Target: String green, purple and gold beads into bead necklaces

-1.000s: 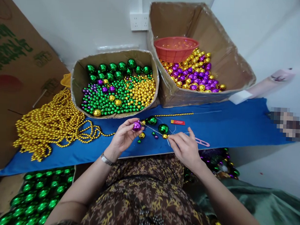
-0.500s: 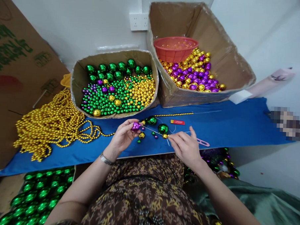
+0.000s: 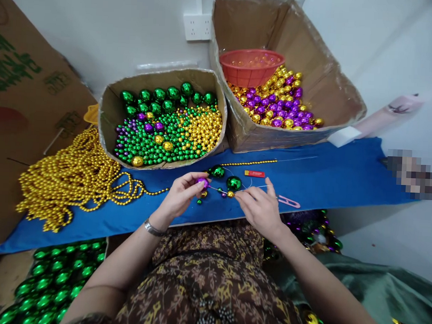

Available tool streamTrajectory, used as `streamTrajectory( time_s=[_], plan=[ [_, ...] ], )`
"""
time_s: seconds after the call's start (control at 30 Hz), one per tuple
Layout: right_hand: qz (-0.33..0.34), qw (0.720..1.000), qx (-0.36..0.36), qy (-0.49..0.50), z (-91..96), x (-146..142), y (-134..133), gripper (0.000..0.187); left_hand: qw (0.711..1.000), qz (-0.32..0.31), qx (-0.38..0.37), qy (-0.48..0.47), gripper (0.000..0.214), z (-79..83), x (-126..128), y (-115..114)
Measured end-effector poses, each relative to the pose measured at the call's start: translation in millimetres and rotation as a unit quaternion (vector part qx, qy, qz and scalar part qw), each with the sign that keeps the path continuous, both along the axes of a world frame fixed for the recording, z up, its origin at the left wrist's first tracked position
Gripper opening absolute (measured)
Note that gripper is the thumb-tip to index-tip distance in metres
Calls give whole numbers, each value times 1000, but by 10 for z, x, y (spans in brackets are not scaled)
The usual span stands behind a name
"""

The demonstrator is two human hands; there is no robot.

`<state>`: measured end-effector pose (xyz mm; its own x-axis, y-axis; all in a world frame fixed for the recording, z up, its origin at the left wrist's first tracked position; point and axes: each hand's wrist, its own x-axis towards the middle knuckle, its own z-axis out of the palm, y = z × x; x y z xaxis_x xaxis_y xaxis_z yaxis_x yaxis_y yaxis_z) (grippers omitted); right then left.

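Note:
My left hand (image 3: 178, 194) is closed, pinching a shiny purple bead (image 3: 202, 183) between thumb and fingers. A thin string (image 3: 218, 189) runs from that bead to my right hand (image 3: 260, 206), whose fingertips are pinched on it. Just at those fingertips a gold bead (image 3: 231, 194) sits in line with the string. Behind the hands, large green beads (image 3: 233, 183) rest on the blue cloth. Several small beads, among them a green one (image 3: 199, 202), lie near my left fingers. Part of another gold bead (image 3: 204, 194) shows below the purple one.
A box (image 3: 107, 145) of mixed beads and a taller box (image 3: 245, 140) with a red basket (image 3: 251, 68) stand behind. Gold bead strands (image 3: 68, 174) are heaped left. A lighter (image 3: 254, 173) and a pink clip-like tool (image 3: 289, 201) lie near my right hand.
My left hand has moved the purple bead right, closer to my right hand. The right hand and gold bead have shifted slightly left, so less string shows between them.

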<state>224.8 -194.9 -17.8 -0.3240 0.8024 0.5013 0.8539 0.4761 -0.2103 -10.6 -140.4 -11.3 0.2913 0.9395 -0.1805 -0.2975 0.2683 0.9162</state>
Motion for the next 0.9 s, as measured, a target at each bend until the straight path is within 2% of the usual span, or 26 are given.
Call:
streamTrajectory(
  time_s=[0.13, 0.33, 0.5, 0.63, 0.9],
  plan=[
    [18, 996, -67, 63, -46, -14, 19, 23, 998, -4, -30, -47, 33, 32, 23, 10],
    [9, 997, -45, 54, -91, -9, 18, 22, 998, -15, -38, -53, 34, 14, 23, 23],
    [-8, 999, 1, 38, -119, -18, 13, 19, 999, 29, 28, 9, 38, 5, 43, -6],
    [-14, 999, 5, 34, -135, -19, 11, 18, 999, 18, 30, 4, 39, 6, 42, -20],
    [41, 987, -106, 111, -122, 8, 14, 20, 998, -8, -11, -62, 39, 32, 54, -40]
  ],
)
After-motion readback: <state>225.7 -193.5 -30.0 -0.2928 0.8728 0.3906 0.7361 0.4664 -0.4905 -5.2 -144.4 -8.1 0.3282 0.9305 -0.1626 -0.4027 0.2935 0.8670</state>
